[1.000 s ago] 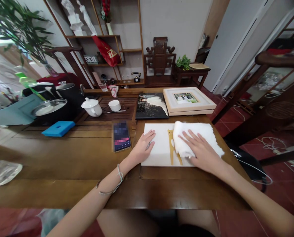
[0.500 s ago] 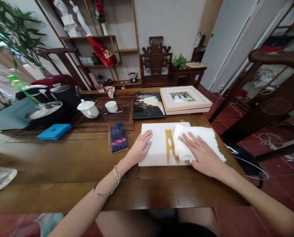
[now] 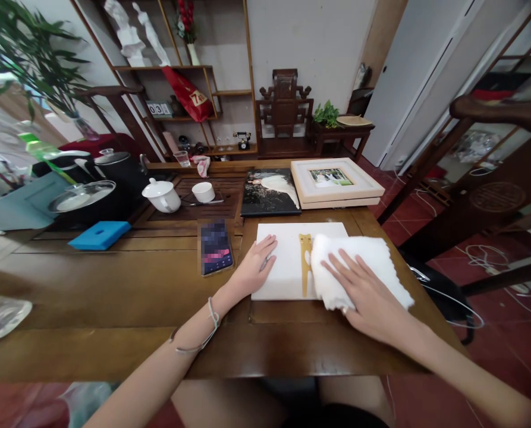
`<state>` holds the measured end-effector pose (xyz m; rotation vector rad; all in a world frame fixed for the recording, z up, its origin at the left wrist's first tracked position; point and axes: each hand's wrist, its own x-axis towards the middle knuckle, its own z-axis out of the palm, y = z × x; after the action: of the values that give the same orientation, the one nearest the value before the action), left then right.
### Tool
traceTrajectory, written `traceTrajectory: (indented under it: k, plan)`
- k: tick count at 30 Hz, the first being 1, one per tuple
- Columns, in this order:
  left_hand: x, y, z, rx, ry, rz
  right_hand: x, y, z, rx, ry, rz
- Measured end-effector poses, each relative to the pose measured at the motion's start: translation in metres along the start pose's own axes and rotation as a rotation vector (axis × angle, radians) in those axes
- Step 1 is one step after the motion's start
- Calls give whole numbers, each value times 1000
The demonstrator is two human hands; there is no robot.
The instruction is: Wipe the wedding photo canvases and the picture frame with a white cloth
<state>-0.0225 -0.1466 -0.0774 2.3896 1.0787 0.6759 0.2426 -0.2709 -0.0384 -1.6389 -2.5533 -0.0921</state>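
A white rectangular board [image 3: 280, 279] lies flat on the wooden table. My left hand [image 3: 254, 264] rests on its left edge, fingers stretched out, nothing in them. On the board is a flat yellow cat-shaped piece [image 3: 304, 276] with cut-out openings, its right side covered by a white fluffy cloth [image 3: 372, 252]. The cloth spreads over the board's right part and onto the table. My right hand [image 3: 363, 291] lies on top of it with fingers spread and palm down; the thumb is partly hidden.
Left of the board lies a phone [image 3: 216, 249]. Behind are a dark photo album [image 3: 265, 205] and a pale framed photo box [image 3: 367, 195]. A tea tray [image 3: 229, 208] bears a lidded white pot [image 3: 165, 199] and a white cup [image 3: 203, 191]. A blue block [image 3: 100, 236] sits farther left.
My right hand and the cloth have shifted slightly toward me, and the cloth now covers more of the yellow piece's lower right side. My left hand stays on the board.
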Motion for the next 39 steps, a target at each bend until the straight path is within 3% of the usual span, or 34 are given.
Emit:
traceTrajectory:
  k: [4, 7, 15, 19, 23, 26, 34, 39]
  plan:
    - [0, 1, 0, 5, -7, -13, -39, -23, -5, 11, 45, -45]
    - [0, 1, 0, 4, -11, -13, -36, -14, -7, 63, 33, -51]
    - [0, 0, 0, 0, -15, 12, 62, 46, -13, 237, -52, 242]
    - [1, 0, -1, 0, -6, 19, 106, 37, -16, 243, -93, 223]
    - [0, 1, -1, -8, -7, 15, 127, 18, -13, 227, -89, 149]
    - [0, 0, 0, -11, -8, 16, 124, 21, -12, 202, -84, 163]
    - [0, 1, 0, -10, -12, 10, 83, 65, -19, 102, -69, 358]
    - [1, 0, 2, 3, -10, 20, 99, 52, -20, 95, -94, 312]
